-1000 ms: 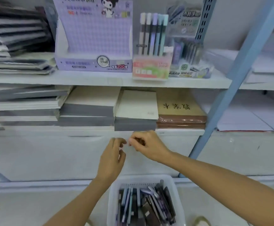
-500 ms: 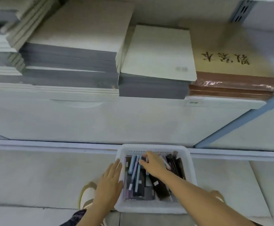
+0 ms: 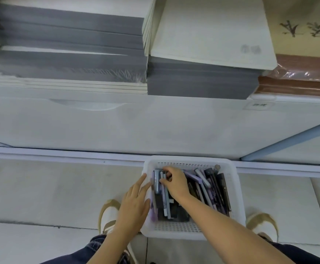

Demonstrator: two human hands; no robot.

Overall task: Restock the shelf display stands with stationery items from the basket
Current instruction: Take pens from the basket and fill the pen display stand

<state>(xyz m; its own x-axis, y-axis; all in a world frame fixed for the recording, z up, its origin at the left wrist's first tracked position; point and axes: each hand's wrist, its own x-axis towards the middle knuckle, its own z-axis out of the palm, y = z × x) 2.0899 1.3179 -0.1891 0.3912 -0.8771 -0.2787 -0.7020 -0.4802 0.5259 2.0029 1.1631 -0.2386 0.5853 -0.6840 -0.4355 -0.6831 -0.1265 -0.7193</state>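
The right hand (image 3: 175, 182) is pinching a pale pen (image 3: 166, 204) in the white basket (image 3: 236, 195); the flat left hand (image 3: 134, 204) is touching its rim. Many pens (image 3: 203, 179) are lying there, so restocking appears largely unfinished.

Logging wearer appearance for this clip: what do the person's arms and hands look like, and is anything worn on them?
The left hand and right hand are bare: no gloves, rings or watch show. The forearms are uncovered to the frame edge, so no sleeves appear. Below are dark blue jeans and white shoes with tan trim.
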